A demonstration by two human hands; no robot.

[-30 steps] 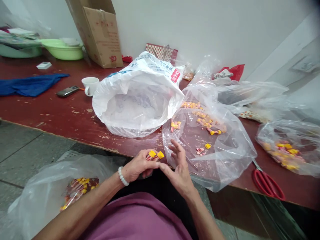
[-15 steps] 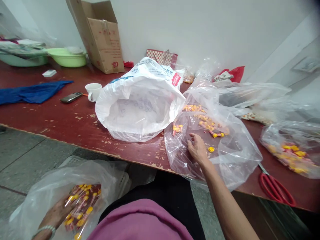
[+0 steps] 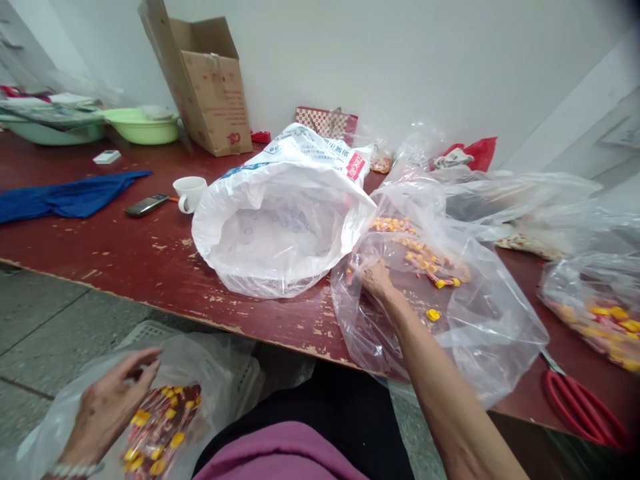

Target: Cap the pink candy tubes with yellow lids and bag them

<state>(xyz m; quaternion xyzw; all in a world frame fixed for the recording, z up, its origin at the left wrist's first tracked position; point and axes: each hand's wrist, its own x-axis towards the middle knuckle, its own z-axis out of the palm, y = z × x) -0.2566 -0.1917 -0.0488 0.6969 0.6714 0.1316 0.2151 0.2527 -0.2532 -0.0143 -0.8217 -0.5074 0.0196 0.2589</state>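
Observation:
My left hand [image 3: 107,403] hovers above a clear plastic bag [image 3: 60,373] low at the left. Its thumb and forefinger stand apart, and nothing shows between them. Inside that bag lies a heap of small reddish tubes with yellow ends [image 3: 163,427]. Over on the table, my right hand [image 3: 377,277] reaches into an open clear bag [image 3: 480,333], at a few of the same pieces near its left side. Blur and the bag film hide those fingertips. More yellow-ended pieces [image 3: 423,257] lie farther inside, and a single yellow piece [image 3: 433,315] lies right of my wrist.
A big white sack [image 3: 285,267] gapes toward me mid-table. Left of it are a white cup [image 3: 190,193], a phone [image 3: 147,205] and a blue cloth [image 3: 75,193]. Red-handled scissors [image 3: 585,410] lie at the right edge. A cardboard box [image 3: 217,100] stands behind.
My left hand has lifted off the heap of pieces, its fingers now apart. My right hand has moved left and away from me, onto the small cluster of pieces in the table bag.

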